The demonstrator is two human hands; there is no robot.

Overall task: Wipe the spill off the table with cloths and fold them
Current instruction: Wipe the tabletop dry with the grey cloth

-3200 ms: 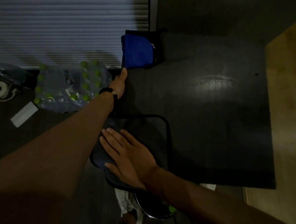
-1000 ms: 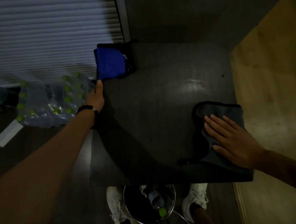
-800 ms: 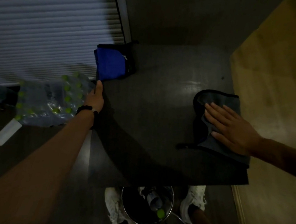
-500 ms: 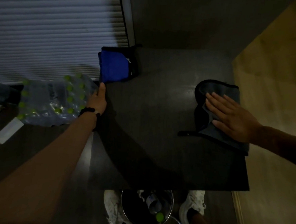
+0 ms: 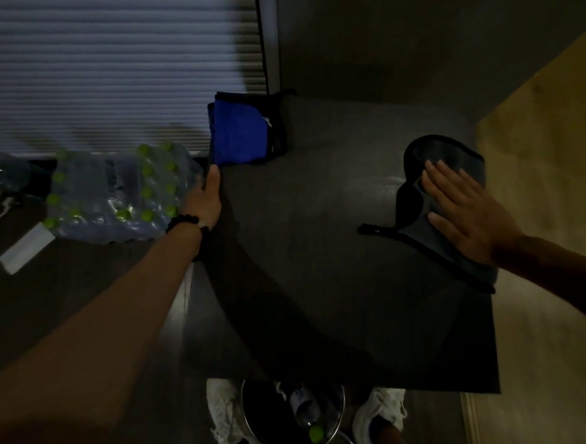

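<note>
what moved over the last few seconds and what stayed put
The right hand, flat on the grey cloth, swept it from the table's near-left edge across to the right side, then away toward the far edge. The left hand kept gripping the table edge; the folded blue cloth stayed put.

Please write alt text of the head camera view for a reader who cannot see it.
A right hand presses a dark grey cloth flat on a dark table, while the left hand grips the table's left edge. A folded blue cloth lies at the far left corner.
</note>
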